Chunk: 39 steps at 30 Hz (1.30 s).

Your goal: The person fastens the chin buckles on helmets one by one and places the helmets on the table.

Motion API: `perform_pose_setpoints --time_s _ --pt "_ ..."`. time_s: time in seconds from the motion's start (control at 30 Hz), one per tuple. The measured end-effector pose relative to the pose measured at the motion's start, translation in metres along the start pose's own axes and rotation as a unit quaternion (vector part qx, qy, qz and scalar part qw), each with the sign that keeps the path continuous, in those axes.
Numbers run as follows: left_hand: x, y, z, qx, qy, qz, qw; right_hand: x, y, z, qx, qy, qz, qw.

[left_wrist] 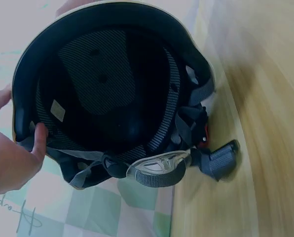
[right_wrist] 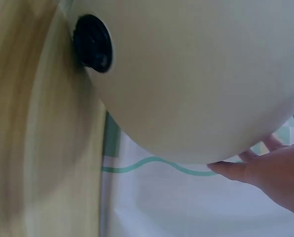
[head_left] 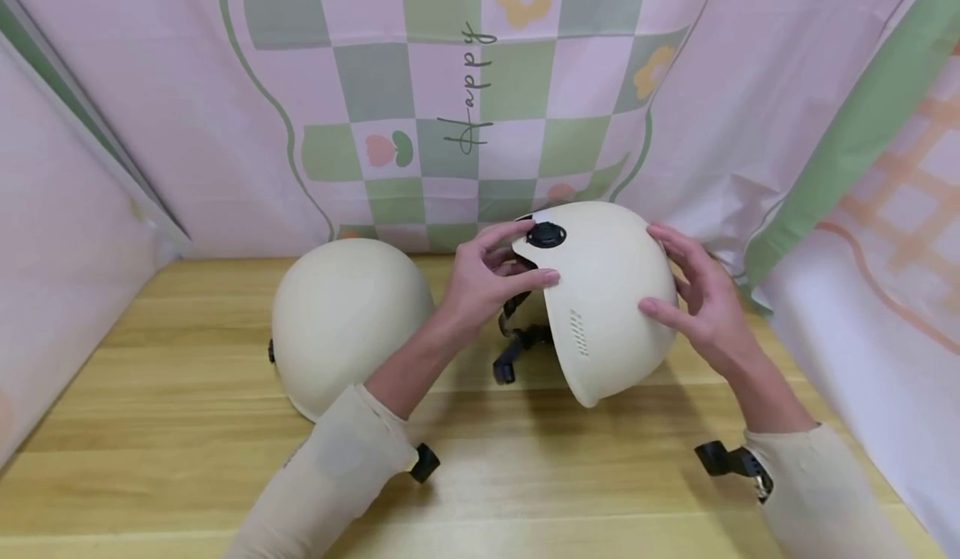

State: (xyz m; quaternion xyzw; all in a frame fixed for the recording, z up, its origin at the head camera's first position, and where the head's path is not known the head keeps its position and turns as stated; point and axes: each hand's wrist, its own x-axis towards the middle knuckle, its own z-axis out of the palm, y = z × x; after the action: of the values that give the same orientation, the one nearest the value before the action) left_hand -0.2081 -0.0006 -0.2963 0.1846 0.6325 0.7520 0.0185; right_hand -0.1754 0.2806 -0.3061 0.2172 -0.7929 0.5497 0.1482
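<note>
The bare left hand point(head_left: 491, 272) grips a cream, domed, hard-shelled helmet point(head_left: 615, 309) by its rim at ten o'clock; the bare right hand point(head_left: 705, 309) holds its shell at three. A dark strap point(head_left: 506, 366) hangs at eight. At nine, another rounded cream helmet point(head_left: 348, 317) rests on the yellowish wooden tabletop point(head_left: 165, 467).

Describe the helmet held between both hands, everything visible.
Cream helmet with a smooth, matte, hard-looking shell, small slanted vent slots and a round black fitting on each side. Inside: dark textured lining, a small pale label and a dark webbing chin strap hanging loose. It is tipped over, opening toward the person's left. The left hand grips the rim; the right hand holds the crown. Table contact is unclear.
</note>
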Motion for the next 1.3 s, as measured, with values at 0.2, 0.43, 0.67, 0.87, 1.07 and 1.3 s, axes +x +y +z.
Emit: perform_pose_setpoints --time_s 0.2,0.43,0.67,0.87,1.07,1.3 --pt "0.002 0.005 0.007 -0.023 -0.003 0.0 0.9997 0.005 -0.01 -0.008 -0.068 -0.01 -0.02 0.9974" --pt "0.005 0.007 0.014 -0.026 -0.003 0.011 0.9996 0.021 -0.03 -0.003 -0.182 -0.032 -0.054 0.9812" --pt "0.007 0.007 0.016 0.013 -0.007 0.027 0.9995 0.032 -0.037 0.001 -0.19 -0.097 -0.03 0.9766" --pt "0.007 0.007 0.012 0.027 -0.021 0.039 0.9987 0.033 -0.031 0.0 -0.184 -0.105 -0.034 0.9768" --pt "0.005 0.006 0.004 0.033 -0.053 0.055 0.9965 0.03 -0.024 -0.004 -0.149 -0.098 -0.028 0.9836" --pt "0.003 0.002 -0.006 0.04 -0.055 0.082 0.9943 0.02 -0.011 -0.009 -0.131 -0.083 -0.007 0.9878"
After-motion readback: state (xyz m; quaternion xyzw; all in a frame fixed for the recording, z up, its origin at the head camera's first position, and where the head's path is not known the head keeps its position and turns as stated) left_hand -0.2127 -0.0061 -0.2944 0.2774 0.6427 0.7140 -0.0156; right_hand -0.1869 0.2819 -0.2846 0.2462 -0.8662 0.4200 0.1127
